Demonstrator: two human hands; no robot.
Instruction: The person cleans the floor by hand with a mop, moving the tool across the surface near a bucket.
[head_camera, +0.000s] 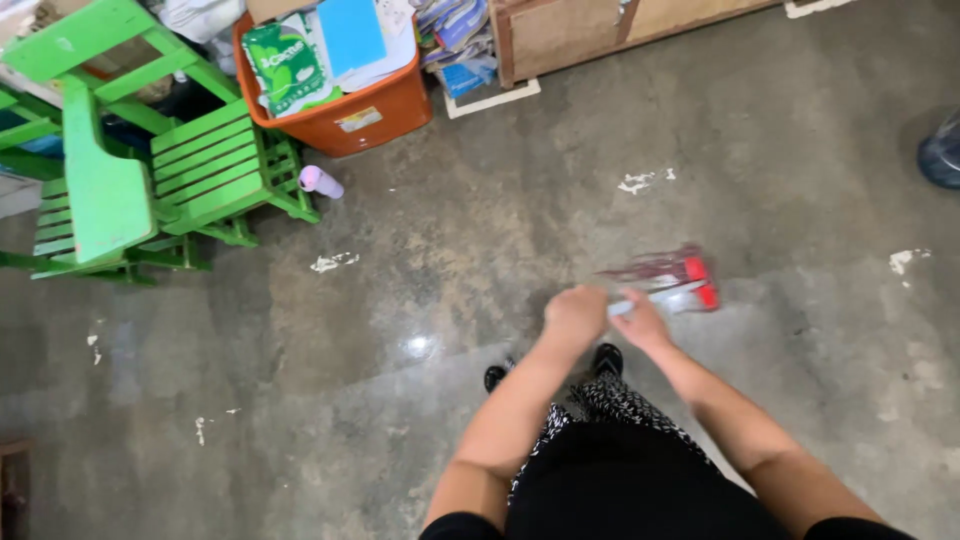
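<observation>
Both my hands are out in front of me over the grey concrete floor (500, 230). My left hand (575, 315) and my right hand (640, 320) are closed on the pale handle of a broom. Its red-capped, dark red bristle head (675, 275) is blurred and points right, just beyond my right hand. My black shoes (605, 358) show just below my hands.
Green wooden slatted chairs (120, 170) lie stacked at the upper left. An orange plastic bin (350, 110) full of packages and papers stands beside them, with a small pink-and-white bottle (320, 181) on the floor. A wooden cabinet (580, 35) lines the back. White paint chips dot the floor.
</observation>
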